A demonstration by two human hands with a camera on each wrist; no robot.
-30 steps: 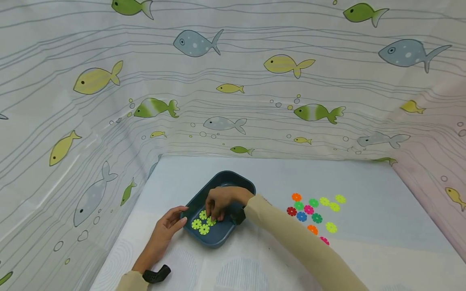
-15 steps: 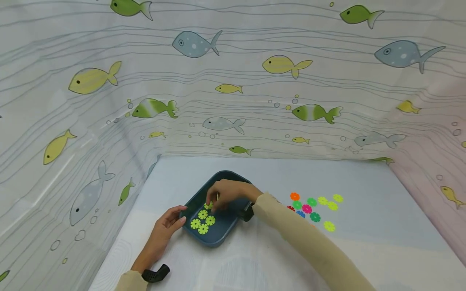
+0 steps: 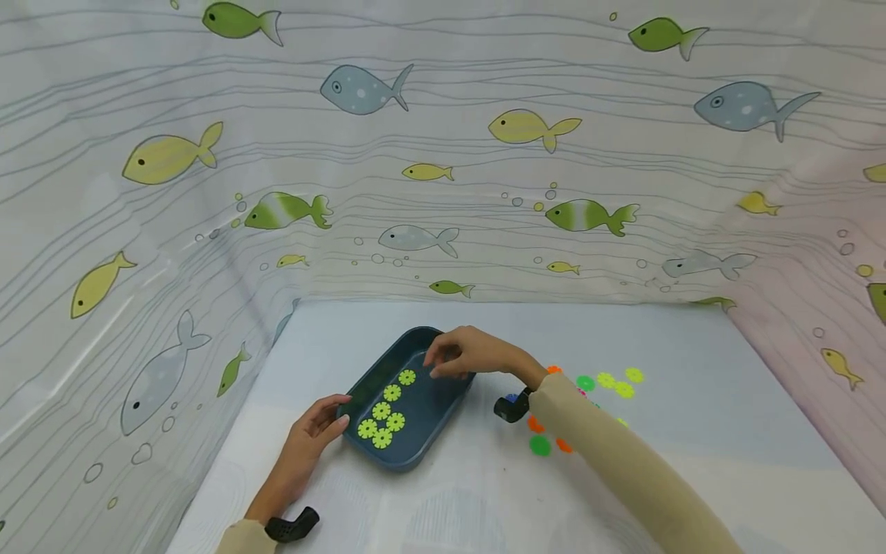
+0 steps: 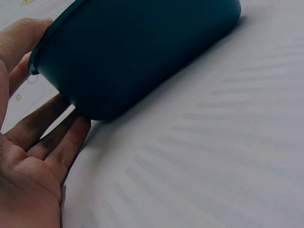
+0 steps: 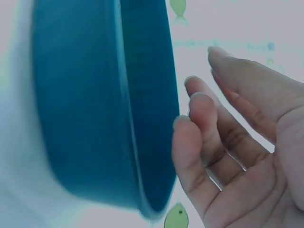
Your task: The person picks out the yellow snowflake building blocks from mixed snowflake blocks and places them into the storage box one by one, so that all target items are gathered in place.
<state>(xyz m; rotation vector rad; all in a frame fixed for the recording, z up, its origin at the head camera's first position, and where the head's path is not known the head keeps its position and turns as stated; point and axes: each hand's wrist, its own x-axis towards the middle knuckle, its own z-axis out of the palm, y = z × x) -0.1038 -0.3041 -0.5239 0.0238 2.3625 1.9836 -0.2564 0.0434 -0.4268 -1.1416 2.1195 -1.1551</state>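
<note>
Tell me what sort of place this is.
Probably a screened work booth: pale fish-printed sheeting on three sides of a white patterned surface, which bears a dark-blue rectangular plastic-looking tray and multicoloured notched discs.

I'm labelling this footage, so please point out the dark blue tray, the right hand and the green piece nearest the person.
Dark blue tray (image 3: 429, 396): head view, bare floor.
Right hand (image 3: 472, 352): head view, back of hand.
Green piece (image 3: 540, 445): head view, middle.
</note>
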